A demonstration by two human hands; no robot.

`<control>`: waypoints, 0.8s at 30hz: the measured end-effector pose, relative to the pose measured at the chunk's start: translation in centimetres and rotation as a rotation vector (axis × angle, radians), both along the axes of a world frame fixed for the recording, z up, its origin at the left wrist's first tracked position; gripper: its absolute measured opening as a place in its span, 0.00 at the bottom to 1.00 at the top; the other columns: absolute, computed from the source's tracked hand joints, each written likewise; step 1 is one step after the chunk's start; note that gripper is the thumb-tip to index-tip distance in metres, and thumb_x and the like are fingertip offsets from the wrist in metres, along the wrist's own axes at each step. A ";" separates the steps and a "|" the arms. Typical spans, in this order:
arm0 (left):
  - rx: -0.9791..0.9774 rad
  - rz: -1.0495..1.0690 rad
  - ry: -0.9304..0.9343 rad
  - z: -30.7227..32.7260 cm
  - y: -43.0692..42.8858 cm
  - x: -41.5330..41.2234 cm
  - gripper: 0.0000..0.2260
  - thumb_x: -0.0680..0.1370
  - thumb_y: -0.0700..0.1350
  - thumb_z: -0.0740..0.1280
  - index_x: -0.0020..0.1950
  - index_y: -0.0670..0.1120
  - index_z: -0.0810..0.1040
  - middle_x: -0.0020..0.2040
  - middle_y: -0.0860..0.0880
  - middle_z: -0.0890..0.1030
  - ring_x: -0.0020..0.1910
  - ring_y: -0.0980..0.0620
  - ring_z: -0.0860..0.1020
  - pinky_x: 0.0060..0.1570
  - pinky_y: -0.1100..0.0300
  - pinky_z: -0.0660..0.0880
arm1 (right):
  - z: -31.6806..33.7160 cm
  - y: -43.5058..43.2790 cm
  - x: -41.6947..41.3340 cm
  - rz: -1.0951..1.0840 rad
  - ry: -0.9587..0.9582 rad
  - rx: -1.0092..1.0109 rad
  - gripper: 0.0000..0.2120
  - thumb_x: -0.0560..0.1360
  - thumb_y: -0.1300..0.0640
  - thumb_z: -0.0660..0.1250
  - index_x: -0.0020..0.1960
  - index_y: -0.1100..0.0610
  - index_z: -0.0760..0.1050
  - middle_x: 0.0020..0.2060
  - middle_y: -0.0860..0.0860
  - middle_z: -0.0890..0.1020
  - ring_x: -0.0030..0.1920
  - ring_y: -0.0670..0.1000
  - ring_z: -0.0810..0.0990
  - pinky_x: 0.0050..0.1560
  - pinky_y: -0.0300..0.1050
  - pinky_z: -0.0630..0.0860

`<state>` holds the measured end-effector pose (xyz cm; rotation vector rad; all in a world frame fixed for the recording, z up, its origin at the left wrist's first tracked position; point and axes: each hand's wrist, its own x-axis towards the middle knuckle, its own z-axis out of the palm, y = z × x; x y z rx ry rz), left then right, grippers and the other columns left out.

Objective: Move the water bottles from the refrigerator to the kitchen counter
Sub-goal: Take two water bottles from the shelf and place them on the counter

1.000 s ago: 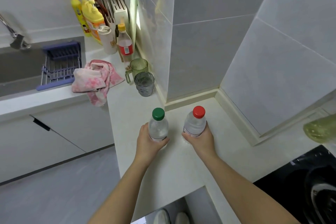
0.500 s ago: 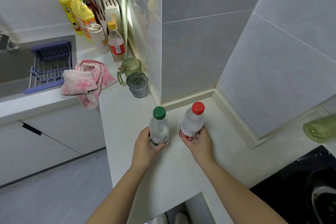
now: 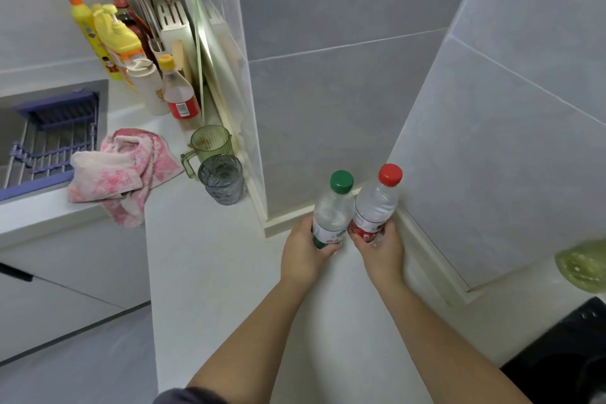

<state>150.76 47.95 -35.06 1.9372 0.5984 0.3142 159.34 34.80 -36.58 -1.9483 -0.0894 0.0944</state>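
Note:
Two clear water bottles stand side by side, touching, on the white kitchen counter (image 3: 210,272) near the tiled wall corner. The green-capped bottle (image 3: 333,210) has its lower part gripped by my left hand (image 3: 303,252). The red-capped bottle (image 3: 377,207), with a red label, is tilted slightly right and gripped low by my right hand (image 3: 382,248). My fingers hide both bottle bases, so I cannot tell whether they rest on the counter.
A grey glass (image 3: 222,179) and a green mug (image 3: 208,144) stand left of the bottles by the wall. A pink towel (image 3: 121,170) hangs over the counter edge. Sauce and detergent bottles (image 3: 113,39) crowd the back. A purple rack (image 3: 49,138) sits in the sink. A black cooktop (image 3: 564,357) lies right.
Both hands have pushed the two bottles farther back toward the wall corner and closer together until they touch.

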 end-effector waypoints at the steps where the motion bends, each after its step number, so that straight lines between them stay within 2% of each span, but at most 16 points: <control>1: 0.002 -0.006 0.002 0.0 -0.3 0.8 0.22 0.68 0.47 0.77 0.60 0.51 0.76 0.53 0.54 0.80 0.51 0.55 0.78 0.49 0.61 0.75 | 0.0 -0.1 0.5 -0.003 -0.012 -0.011 0.23 0.68 0.55 0.79 0.59 0.52 0.74 0.52 0.49 0.83 0.53 0.51 0.82 0.54 0.52 0.79; 3: 0.002 -0.018 0.001 0.1 -0.6 2.0 0.22 0.68 0.46 0.77 0.60 0.50 0.76 0.52 0.55 0.81 0.51 0.54 0.78 0.48 0.62 0.74 | -0.1 -0.4 1.4 0.001 -0.029 -0.040 0.23 0.68 0.54 0.79 0.59 0.52 0.74 0.51 0.47 0.83 0.53 0.50 0.82 0.52 0.48 0.78; 6: 0.035 -0.027 0.058 -0.4 -0.3 2.8 0.22 0.69 0.46 0.78 0.60 0.46 0.76 0.52 0.52 0.80 0.51 0.51 0.77 0.49 0.59 0.74 | -0.4 -1.2 2.1 -0.001 -0.066 -0.140 0.26 0.66 0.53 0.80 0.60 0.55 0.74 0.52 0.51 0.81 0.53 0.53 0.80 0.52 0.53 0.78; 8: 0.094 -0.018 0.140 -1.0 0.0 2.6 0.22 0.70 0.48 0.77 0.59 0.44 0.75 0.52 0.49 0.80 0.52 0.49 0.77 0.49 0.55 0.74 | -0.8 -1.6 1.9 -0.043 -0.075 -0.175 0.25 0.65 0.52 0.81 0.56 0.56 0.73 0.47 0.53 0.79 0.48 0.56 0.80 0.47 0.54 0.78; 11: 0.163 -0.001 0.202 -1.3 0.1 2.6 0.20 0.71 0.49 0.76 0.56 0.43 0.74 0.51 0.47 0.80 0.50 0.46 0.77 0.43 0.58 0.69 | -1.1 -1.5 1.6 -0.081 -0.037 -0.164 0.24 0.65 0.54 0.81 0.46 0.54 0.67 0.37 0.54 0.78 0.39 0.55 0.79 0.41 0.51 0.77; 15: 0.219 -0.002 0.215 -1.0 0.0 3.9 0.18 0.73 0.50 0.74 0.58 0.43 0.75 0.49 0.46 0.80 0.48 0.45 0.79 0.41 0.58 0.69 | -1.3 -1.0 2.2 -0.110 -0.025 -0.138 0.23 0.66 0.57 0.80 0.41 0.54 0.64 0.32 0.53 0.78 0.35 0.55 0.78 0.36 0.47 0.73; 18: 0.228 0.004 0.223 -1.0 -0.2 4.4 0.16 0.74 0.49 0.74 0.55 0.43 0.75 0.46 0.46 0.80 0.46 0.45 0.78 0.40 0.56 0.71 | -1.4 -1.0 3.0 -0.116 -0.029 -0.163 0.22 0.67 0.57 0.79 0.41 0.55 0.64 0.31 0.51 0.79 0.34 0.54 0.78 0.34 0.45 0.71; 21: 0.231 0.009 0.231 -1.0 -0.5 4.9 0.16 0.73 0.50 0.74 0.55 0.43 0.75 0.46 0.47 0.80 0.45 0.46 0.78 0.41 0.55 0.72 | -1.5 -0.9 3.7 -0.106 -0.019 -0.179 0.20 0.69 0.57 0.78 0.42 0.56 0.65 0.31 0.49 0.79 0.33 0.54 0.80 0.37 0.51 0.77; 24: 0.226 0.011 0.229 -1.0 -0.6 5.1 0.16 0.73 0.49 0.74 0.55 0.43 0.75 0.46 0.48 0.80 0.45 0.46 0.78 0.39 0.57 0.69 | -1.5 -0.7 4.2 -0.091 -0.007 -0.164 0.17 0.70 0.59 0.77 0.44 0.57 0.67 0.32 0.48 0.79 0.35 0.55 0.81 0.40 0.58 0.80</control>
